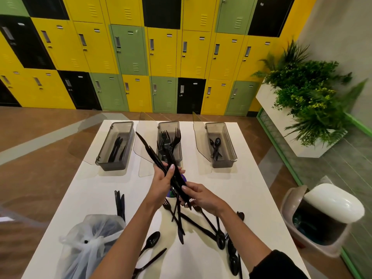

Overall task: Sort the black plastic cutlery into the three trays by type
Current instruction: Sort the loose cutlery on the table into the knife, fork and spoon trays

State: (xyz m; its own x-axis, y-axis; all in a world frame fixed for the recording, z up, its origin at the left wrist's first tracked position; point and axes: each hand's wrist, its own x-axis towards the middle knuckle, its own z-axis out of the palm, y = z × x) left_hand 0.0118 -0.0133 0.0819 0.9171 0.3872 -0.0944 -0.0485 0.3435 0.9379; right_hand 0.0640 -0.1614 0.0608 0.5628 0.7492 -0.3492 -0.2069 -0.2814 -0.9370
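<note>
Left hand (161, 181) closed around a bundle of black plastic knives and forks (161, 156), long axis slanting up and away toward the clear middle tray of forks (169, 125) just beyond. Right hand (201, 195) pinching the bundle's lower ends above the loose black cutlery pile (199, 224) on the white surface (241, 188). Clear left tray with knives (115, 146) farther off; clear right tray with spoons (220, 146) likewise. Probably the left hand delivers next.
</note>
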